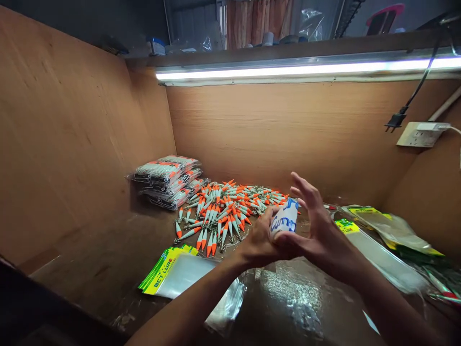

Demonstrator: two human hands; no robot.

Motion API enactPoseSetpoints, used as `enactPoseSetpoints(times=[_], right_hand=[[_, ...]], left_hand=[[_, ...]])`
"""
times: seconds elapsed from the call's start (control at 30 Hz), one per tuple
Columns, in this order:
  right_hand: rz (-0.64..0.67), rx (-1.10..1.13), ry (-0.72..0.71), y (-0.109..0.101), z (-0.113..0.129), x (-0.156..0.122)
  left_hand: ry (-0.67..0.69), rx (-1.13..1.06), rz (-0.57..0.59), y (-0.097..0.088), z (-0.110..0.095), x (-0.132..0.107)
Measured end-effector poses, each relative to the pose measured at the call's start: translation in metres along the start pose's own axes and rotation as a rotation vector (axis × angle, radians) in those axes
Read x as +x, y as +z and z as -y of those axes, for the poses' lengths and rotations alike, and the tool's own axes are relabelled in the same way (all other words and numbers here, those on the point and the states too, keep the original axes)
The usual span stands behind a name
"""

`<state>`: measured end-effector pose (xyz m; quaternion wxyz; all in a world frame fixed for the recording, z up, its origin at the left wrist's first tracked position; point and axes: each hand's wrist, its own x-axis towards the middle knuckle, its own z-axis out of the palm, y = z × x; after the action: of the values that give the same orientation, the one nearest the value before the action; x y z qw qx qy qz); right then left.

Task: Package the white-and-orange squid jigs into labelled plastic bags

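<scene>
My left hand [260,240] is closed around a small white roll-like piece with blue markings [284,221], held above the bench. My right hand [315,221] is close against its right side, fingers raised and spread, with the thumb along its lower edge. I cannot tell whether that thumb presses on it. Behind my hands lies a loose heap of orange and pale fishing lures [223,211] with metal hooks. Left of my forearm is a fanned stack of clear bags with yellow-green headers [169,274].
Packed bags of lures [169,180] are piled at the back left. More clear header bags [378,254] lie on the right. A lit tube lamp [288,71] spans the back panel. A black plug [397,119] dangles near a wall socket [419,134].
</scene>
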<state>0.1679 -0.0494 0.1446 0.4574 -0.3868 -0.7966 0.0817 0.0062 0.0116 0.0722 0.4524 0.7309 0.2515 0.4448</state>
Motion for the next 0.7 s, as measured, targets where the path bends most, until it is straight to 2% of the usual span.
enactPoseSetpoints(times=[0.13,0.37,0.47,0.53,0.6,0.7], right_hand=[[-0.074,0.055,0.004,-0.006,-0.002,0.001],[0.029,-0.005,0.029,0.001,0.0,-0.002],[-0.077,0.024,0.011,-0.001,0.005,-0.002],[-0.177,0.037,-0.013,-0.004,0.006,-0.001],[-0.24,0.038,-0.013,-0.006,0.004,0.001],[-0.231,0.076,0.036,-0.004,-0.006,0.006]], left_hand=[[0.096,-0.064,-0.053,-0.006,-0.009,0.008],[0.157,-0.055,-0.02,-0.01,-0.026,0.01],[0.199,-0.011,-0.131,-0.011,-0.035,0.007],[0.147,0.02,-0.155,-0.011,-0.036,0.003],[0.054,0.04,-0.099,-0.012,-0.031,-0.003],[-0.013,0.035,-0.081,-0.015,-0.023,-0.015]])
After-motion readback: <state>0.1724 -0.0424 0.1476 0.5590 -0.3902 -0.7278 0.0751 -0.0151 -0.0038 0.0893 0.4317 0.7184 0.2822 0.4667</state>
